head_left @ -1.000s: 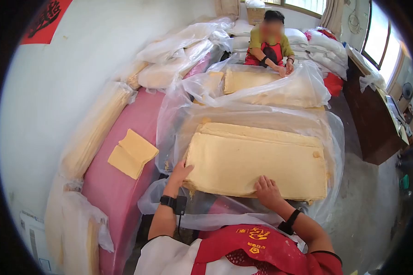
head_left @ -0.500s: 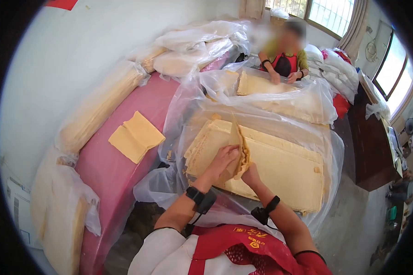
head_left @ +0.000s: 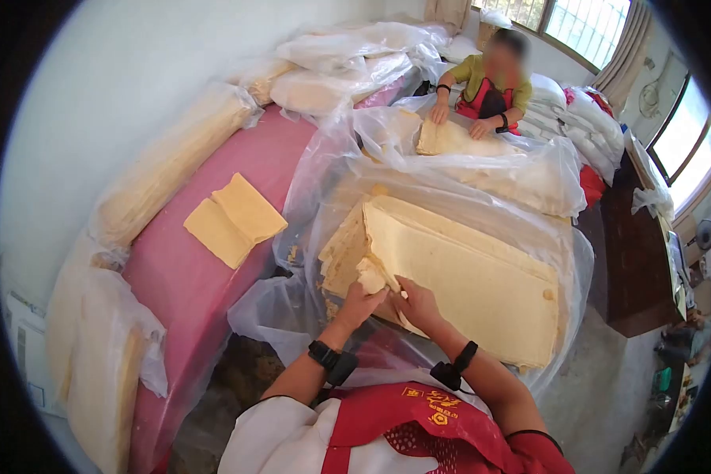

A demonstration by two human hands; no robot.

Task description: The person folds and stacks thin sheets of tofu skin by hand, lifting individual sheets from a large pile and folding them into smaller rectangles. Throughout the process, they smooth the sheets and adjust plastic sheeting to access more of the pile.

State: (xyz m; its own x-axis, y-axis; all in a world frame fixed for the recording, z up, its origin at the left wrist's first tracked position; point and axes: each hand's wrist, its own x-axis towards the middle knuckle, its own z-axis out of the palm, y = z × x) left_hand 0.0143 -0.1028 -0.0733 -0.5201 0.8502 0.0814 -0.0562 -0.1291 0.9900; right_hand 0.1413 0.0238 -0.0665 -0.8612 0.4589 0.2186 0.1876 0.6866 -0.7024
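Note:
A stack of large pale yellow sheets lies on clear plastic in front of me. At its near left edge, my left hand is closed on the crumpled edge of the top sheet. Just to the right, my right hand pinches the same sheet's edge. The top sheet's left end is lifted and curled, with ragged layers beneath it. A folded yellow sheet rests apart on the pink surface to the left.
A co-worker handles another yellow stack across from me. Plastic-wrapped rolls line the pink surface by the wall. White bags and a dark wooden cabinet stand at the right.
The upright folded sheet between my hands has come down and spread over the stack. My hands have drawn closer together at its near edge. The co-worker's hands have moved apart.

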